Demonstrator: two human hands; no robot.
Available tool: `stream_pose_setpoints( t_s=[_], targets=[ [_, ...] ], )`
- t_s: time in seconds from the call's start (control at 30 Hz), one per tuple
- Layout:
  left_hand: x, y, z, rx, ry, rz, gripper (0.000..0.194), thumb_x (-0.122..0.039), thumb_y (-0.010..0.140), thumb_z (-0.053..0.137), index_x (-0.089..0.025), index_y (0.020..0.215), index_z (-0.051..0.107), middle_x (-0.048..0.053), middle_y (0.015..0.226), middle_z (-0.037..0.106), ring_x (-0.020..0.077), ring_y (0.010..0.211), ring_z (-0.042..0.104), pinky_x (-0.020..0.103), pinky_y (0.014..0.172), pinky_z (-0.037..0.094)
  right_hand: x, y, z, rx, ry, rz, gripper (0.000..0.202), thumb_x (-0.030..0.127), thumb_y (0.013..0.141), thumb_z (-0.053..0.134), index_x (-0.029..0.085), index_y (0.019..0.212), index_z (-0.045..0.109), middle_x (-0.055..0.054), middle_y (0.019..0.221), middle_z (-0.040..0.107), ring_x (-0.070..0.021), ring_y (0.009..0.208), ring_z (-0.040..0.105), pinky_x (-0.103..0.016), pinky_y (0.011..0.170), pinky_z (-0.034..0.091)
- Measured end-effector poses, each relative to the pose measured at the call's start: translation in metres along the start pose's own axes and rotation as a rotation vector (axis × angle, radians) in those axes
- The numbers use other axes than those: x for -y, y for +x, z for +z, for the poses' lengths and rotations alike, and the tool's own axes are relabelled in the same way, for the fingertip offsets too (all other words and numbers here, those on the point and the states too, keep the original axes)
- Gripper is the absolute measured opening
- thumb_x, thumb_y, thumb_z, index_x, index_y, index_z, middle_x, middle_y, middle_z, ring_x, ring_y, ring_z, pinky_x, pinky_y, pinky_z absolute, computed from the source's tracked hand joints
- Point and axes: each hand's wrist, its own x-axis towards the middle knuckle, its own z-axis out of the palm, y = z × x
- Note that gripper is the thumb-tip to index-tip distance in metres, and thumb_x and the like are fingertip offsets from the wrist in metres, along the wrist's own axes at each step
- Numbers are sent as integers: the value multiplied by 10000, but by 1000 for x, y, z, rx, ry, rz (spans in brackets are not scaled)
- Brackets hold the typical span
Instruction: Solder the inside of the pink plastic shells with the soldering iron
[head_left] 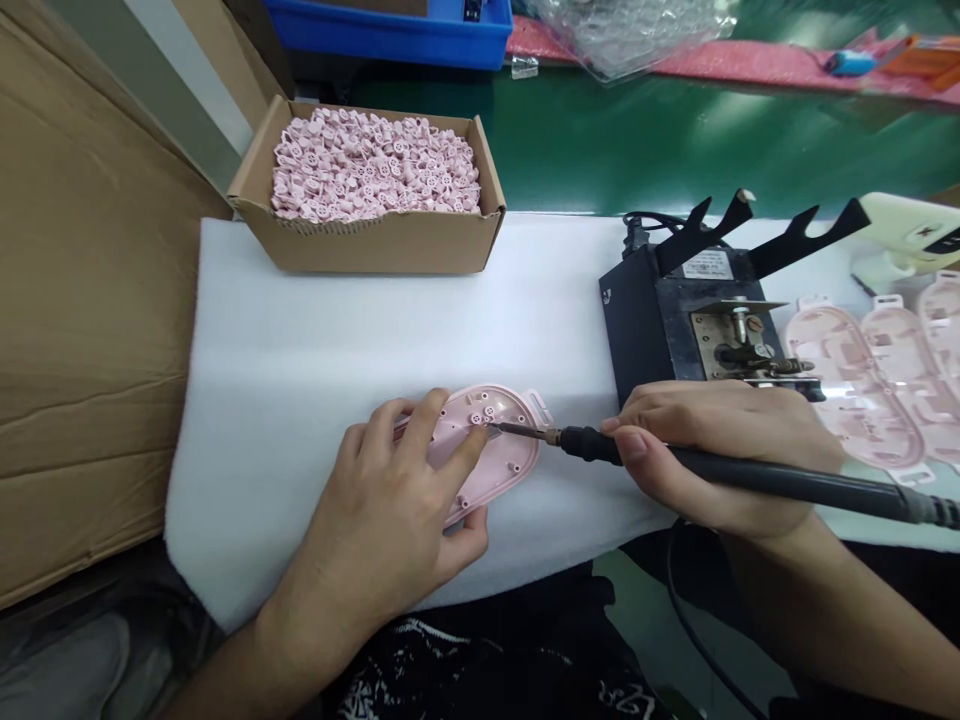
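Note:
A pink oval plastic shell (495, 465) lies hollow side up on the white cloth. My left hand (394, 500) grips its left part, thumb at the near edge and fingers over the top. Close to my index fingertip, small round pink pieces (482, 414) with holes sit inside the shell. In my right hand (720, 450) is a soldering iron (787, 478), held like a pen. Its metal tip points left and reaches the inside of the shell beside those pieces; whether it touches them I cannot tell.
A cardboard box (382, 243) full of small pink parts stands at the back left. Beyond my right hand is a black soldering station (637, 325) with upright holder arms. More pink shells (855, 380) lie at the right. A blue tray (397, 38) sits at the back.

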Motion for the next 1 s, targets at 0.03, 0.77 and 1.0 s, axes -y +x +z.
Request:
stream_pose_setpoints(
  t_s=[0.03,0.77,1.0],
  targets=[
    [0,0,0,-4,1,1,572,-340,790,681,-298,1358,623,122,1450,504,381,1174,520,551,889,537,0,0,0,5,0,0,144,72,861,678,213,838,665,12,701,680,-126,558,638,-241,490,522],
    [-1,-2,-5,27,-5,-43,565,-357,817,646,-331,1380,611,105,1477,501,372,1228,518,547,942,536,-3,-4,1,-125,22,15,173,83,877,672,179,744,614,20,638,605,-112,556,619,-227,484,473],
    [29,-20,0,-129,46,13,913,-284,607,704,-534,1456,480,-22,1334,677,323,1068,683,451,818,607,-6,-10,13,-540,55,-121,194,310,1039,518,179,1006,656,-8,718,699,-114,574,650,-225,528,501]
  ],
)
